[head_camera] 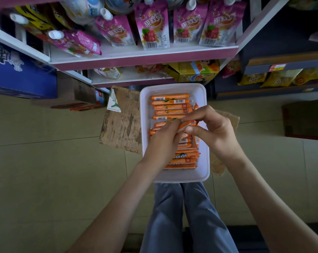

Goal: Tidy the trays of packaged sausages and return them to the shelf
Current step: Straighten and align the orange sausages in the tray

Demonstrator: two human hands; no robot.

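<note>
Above the middle of the white foam tray (202,173), left grip (163,139) and right grip (216,132) both pinch one packaged sausage (188,123).

left hand (163,143) and right hand (214,132), pinching a sausage (188,124), block the middle of the tray (145,110); its near end lies bare. lower shelf edge (132,84) stands just beyond the far rim; floor (63,170) lies open on both sides.

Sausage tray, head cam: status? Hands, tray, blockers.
Left hand and right hand both pinch one sausage over the tray. Tray off the shelf, on a worn board; other sausages mostly rowed. No blocker seen.
</note>
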